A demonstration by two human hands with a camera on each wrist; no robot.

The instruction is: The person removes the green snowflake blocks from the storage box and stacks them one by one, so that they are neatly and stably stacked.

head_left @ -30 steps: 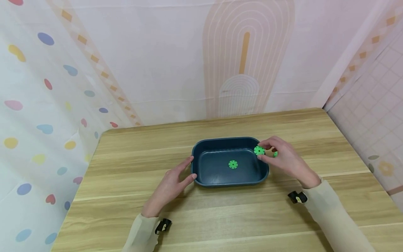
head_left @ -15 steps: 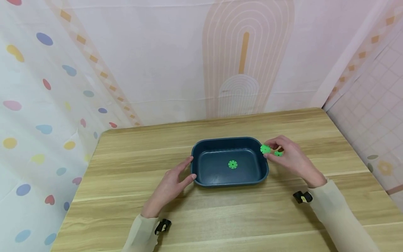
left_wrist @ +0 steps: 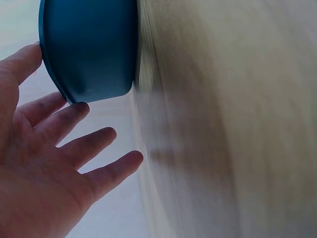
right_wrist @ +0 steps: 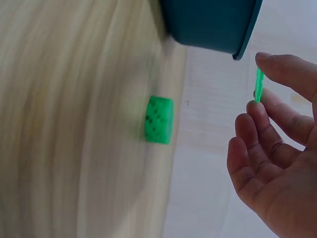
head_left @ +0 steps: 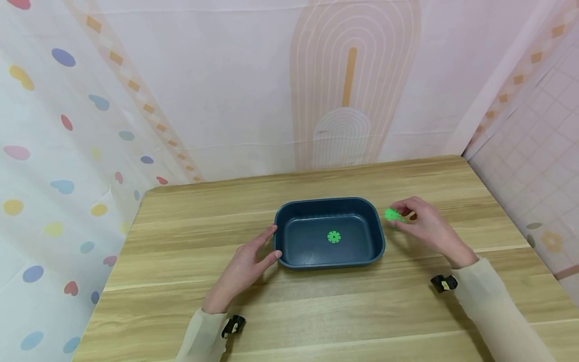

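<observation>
A dark blue rectangular tray (head_left: 329,266) sits on the table, with one green notched disc (head_left: 334,237) lying flat on its floor. My left hand (head_left: 242,267) touches the tray's left end, its fingers spread and fairly straight; thumb and fingertips meet the rim in the left wrist view. Just beyond the tray's right end, my right hand (head_left: 427,229) pinches another green notched disc (right_wrist: 259,85) between thumb and fingers. Below that hand, a short stack of green discs (right_wrist: 159,120) stands on the table. The hand mostly hides this stack in the head view.
The wood-grain table (head_left: 316,322) extends around the tray on all sides. Patterned cloth (head_left: 226,100) hangs behind its back edge and at both sides. A small black device (head_left: 445,283) is on the right wrist, and a similar black device (head_left: 233,326) on the left.
My right hand has moved right with the pinched disc, from over the tray's right end to above the stack beside it. The left hand and the tray stay nearly in place.
</observation>
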